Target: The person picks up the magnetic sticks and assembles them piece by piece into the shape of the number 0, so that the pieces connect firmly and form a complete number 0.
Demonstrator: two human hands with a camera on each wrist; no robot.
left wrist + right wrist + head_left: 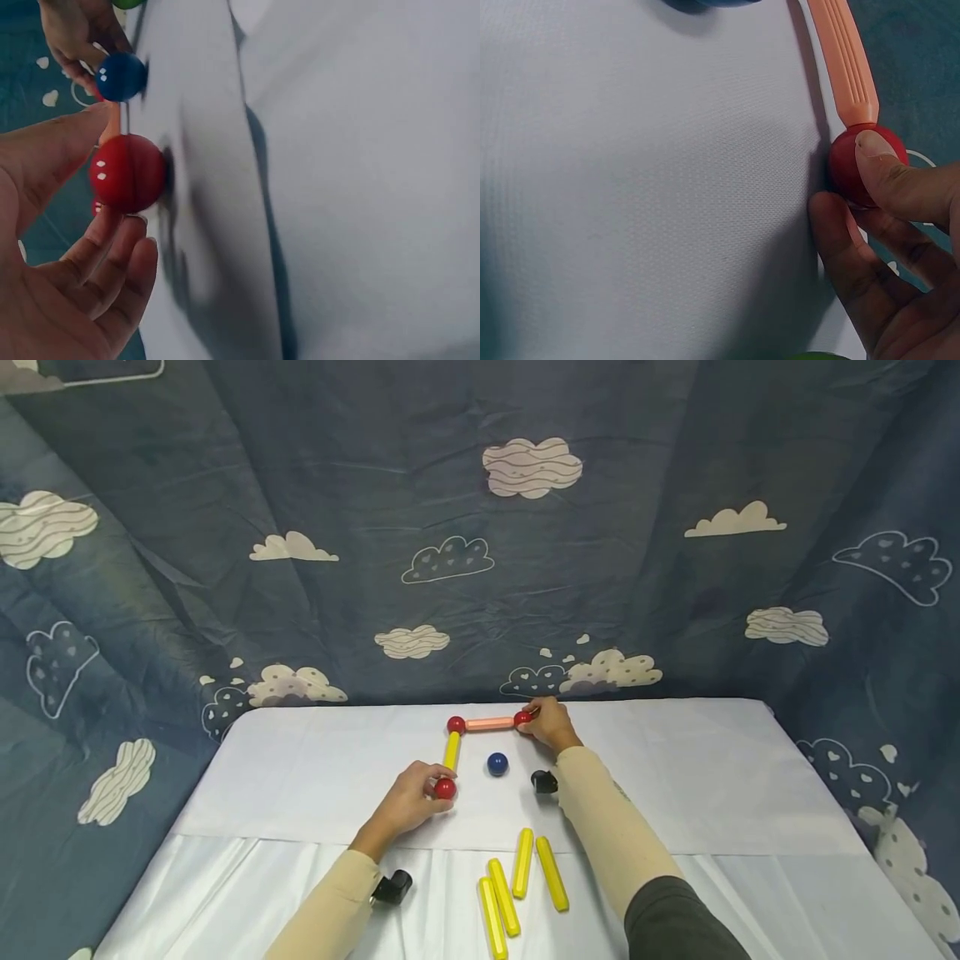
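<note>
Frame, one, angled, lying on the far half of the table: an orange rod (pixel 489 724) across its far side, with a red corner ball (pixel 456 725) touching its left end and a red end ball (pixel 522 719) touching its right. A yellow side rod (pixel 452 750) runs from the corner ball toward the near red ball (pixel 445 789); fingers cover their meeting point.

Left hand (pixel 411 797): grips the near red ball between thumb and fingers.

Right hand (pixel 551 727): pinches the red end ball, thumb on top.

Blue ball (pixel 497 764), one: inside the angle, apart from the rods.

Loose yellow rods (pixel 522 863), four: nearer, right of centre, roughly lengthwise.

Wrist cameras (pixel 393 887), black, two: one per arm.

Table (pixel 697 777): white cloth cover.

Curtain (pixel 600 568): dark, cloud-printed, behind.
</note>
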